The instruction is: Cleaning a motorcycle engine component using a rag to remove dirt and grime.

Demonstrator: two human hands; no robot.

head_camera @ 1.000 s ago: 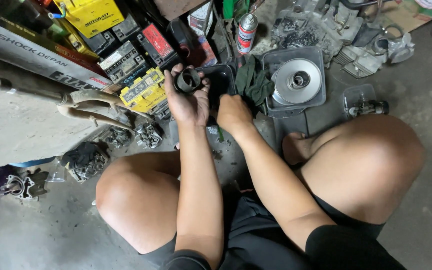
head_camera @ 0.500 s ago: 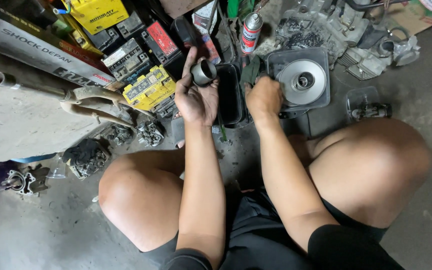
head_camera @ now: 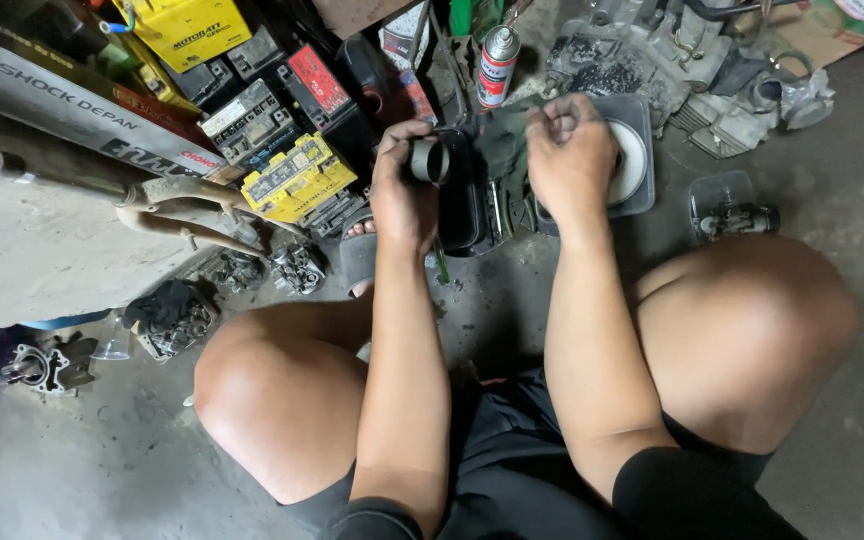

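1. Nearest the camera, the person squats on a grey concrete floor [head_camera: 852, 350] in black shorts [head_camera: 522, 470], bare knees spread wide, both forearms reaching forward between them.
2. The left hand [head_camera: 404, 190] is closed around a short dark metal cylinder [head_camera: 430, 160], a hollow ring-like part, held up with its open end turned to the right.
3. The right hand [head_camera: 570, 150] is loosely curled, fingertips bunched together, over a dark green rag [head_camera: 500, 145]; whether it pinches anything small I cannot tell.
4. Just under and between the hands lies a black plastic tray [head_camera: 467, 215], and touching its right side a square grey tray [head_camera: 640, 185] holding a round pale disc, partly hidden by the right hand.
5. A sandalled foot [head_camera: 357, 255] shows just left of the left wrist.
6. To the left on the floor are small greasy engine parts [head_camera: 297, 268], a bent metal pipe [head_camera: 177, 200] and a yellow battery [head_camera: 297, 175].
7. To the right, a clear plastic tub [head_camera: 727, 205] holds a small dark part.
8. Farther off stand a red-and-white spray can [head_camera: 498, 65], more batteries [head_camera: 252, 120] in black, red and yellow, and a grey engine block [head_camera: 682, 70] at the upper right.
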